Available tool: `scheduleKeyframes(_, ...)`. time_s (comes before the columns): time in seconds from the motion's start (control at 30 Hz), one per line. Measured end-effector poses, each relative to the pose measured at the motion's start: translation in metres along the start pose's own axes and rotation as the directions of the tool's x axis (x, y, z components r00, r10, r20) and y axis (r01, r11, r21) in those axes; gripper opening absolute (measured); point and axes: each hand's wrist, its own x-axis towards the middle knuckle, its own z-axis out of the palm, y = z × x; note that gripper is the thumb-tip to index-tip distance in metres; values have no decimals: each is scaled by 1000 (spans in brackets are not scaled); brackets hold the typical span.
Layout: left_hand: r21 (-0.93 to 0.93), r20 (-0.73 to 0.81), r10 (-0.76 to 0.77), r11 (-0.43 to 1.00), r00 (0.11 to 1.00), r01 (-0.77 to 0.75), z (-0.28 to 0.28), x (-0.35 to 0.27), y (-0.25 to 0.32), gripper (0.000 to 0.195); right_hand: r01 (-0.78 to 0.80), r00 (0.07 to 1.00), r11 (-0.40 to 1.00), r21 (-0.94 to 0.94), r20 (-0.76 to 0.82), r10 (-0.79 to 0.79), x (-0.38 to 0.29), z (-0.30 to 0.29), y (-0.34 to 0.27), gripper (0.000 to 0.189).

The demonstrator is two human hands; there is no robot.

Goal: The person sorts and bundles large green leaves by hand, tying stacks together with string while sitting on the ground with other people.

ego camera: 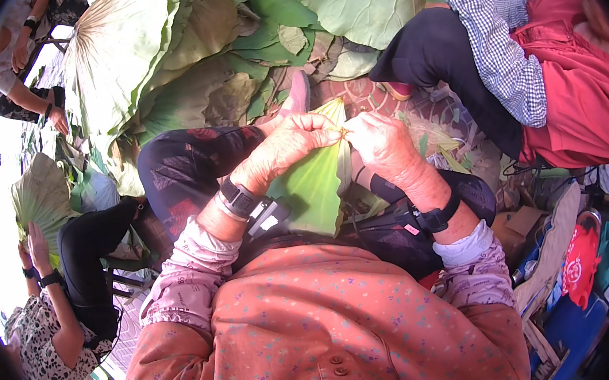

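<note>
A folded lotus leaf (pixel 313 192) hangs in front of my lap, its broad green part spreading down towards my waist. Its gathered neck (pixel 341 130) is narrow and yellowish, seemingly bound with a thin strand, and a pale yellow tip (pixel 334 109) fans out above it. My left hand (pixel 299 138) pinches this neck between thumb and fingers from the left side. Close against it on the right, my right hand (pixel 379 141) has its fingers curled and grips at the same neck. What exactly lies inside the right fingers is hidden.
Large lotus leaves (pixel 121 59) are heaped ahead, over paved ground (pixel 352 89). A person in a red apron (pixel 574 81) sits at right. Another person (pixel 49 335) sits at left holding a leaf (pixel 41 196); more hands show upper left. A red bag (pixel 581 262) lies at lower right.
</note>
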Motion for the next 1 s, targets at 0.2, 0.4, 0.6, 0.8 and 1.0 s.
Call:
scheduleKeyframes(0.2,248,88,98,962,991,-117,-4,5,-4,15,-334,941,878,342,72,330,0,1,-6,9)
scheduleKeyframes(0.4,372,77,144,914,987,-162,-8,-2,-6,18,-532,808,667,521,77,584,0,7,28,16)
scheduleKeyframes(0.6,239,-185,289,940,939,-243,-39,-10,0,17,-852,524,508,131,205,827,-13,-2,75,31)
scheduleKeyframes(0.8,198,-253,269,955,929,-223,-66,-27,0,15,-800,584,596,67,315,748,-13,23,91,21)
scheduleKeyframes(1.0,183,-306,295,951,905,-249,-71,-46,1,12,-860,489,242,450,588,644,9,73,123,25)
